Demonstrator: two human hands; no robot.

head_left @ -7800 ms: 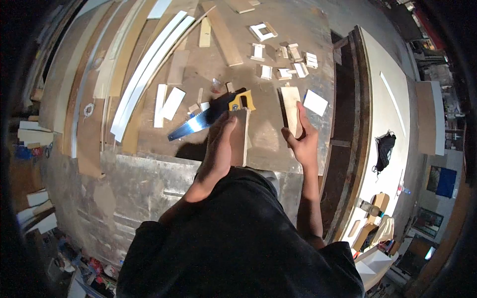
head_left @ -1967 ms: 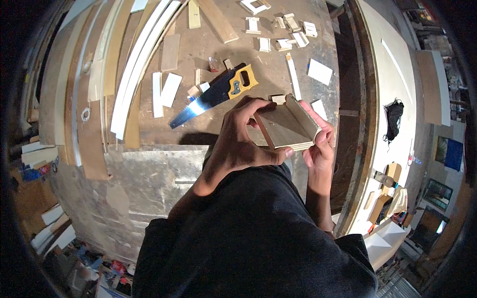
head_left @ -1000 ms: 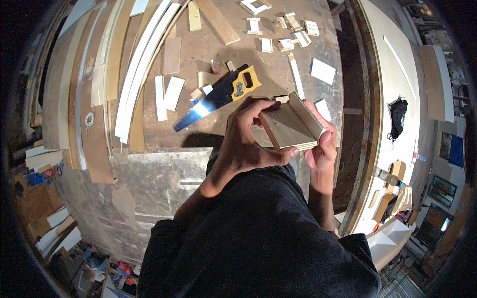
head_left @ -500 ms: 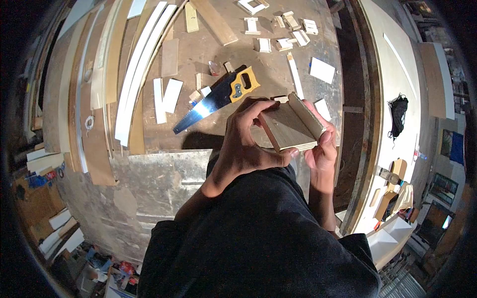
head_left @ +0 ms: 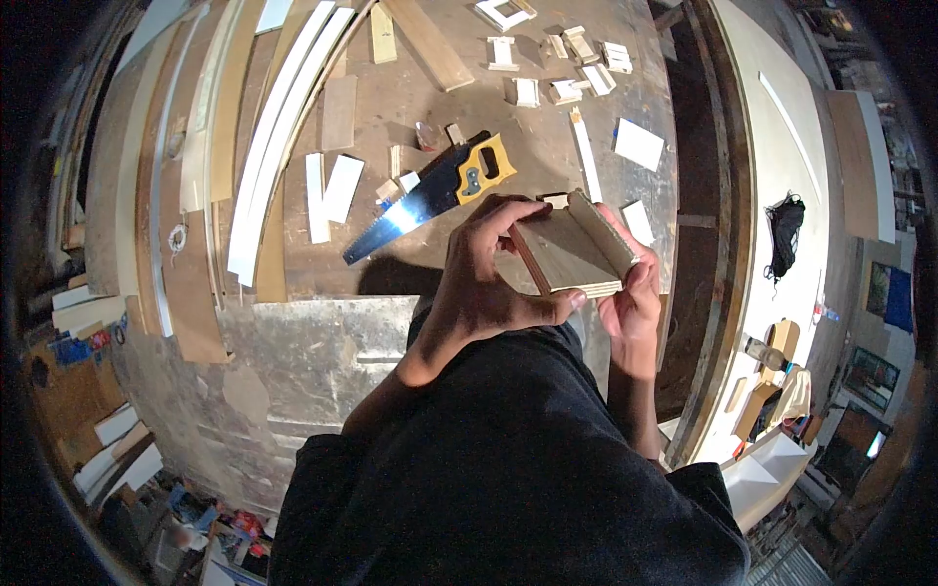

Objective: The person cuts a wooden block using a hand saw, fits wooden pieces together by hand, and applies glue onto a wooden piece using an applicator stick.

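Fingers (head_left: 518,209) of the left hand (head_left: 474,278) are curling in a wide C around the left side of a flat plywood board (head_left: 567,256), the thumb pressing by its lower end and the forefinger reaching toward its upper end. Meanwhile the right hand (head_left: 630,308) is clasping the other side, closing around an upright wooden strip (head_left: 608,237) that is standing along the flat board's right edge; its farther fingers are partly hiding behind that strip. Both pieces are sitting just right of the frame's centre, apparently above the near edge of the worktable (head_left: 532,146). The two hands seem to be lining the pieces up into a corner, though whether anything is fastening them I cannot tell. Going on from here would likely be calling for even pressure, with the ends flush and the angle square. The flat board's layered end is facing the bottom of the frame, and its long axis is running from upper left to lower right, the strip lying roughly parallel. Toward the upper left of the hands, a yellow-handled handsaw (head_left: 425,203) is resting on the worktable, its blade pointing lower left.
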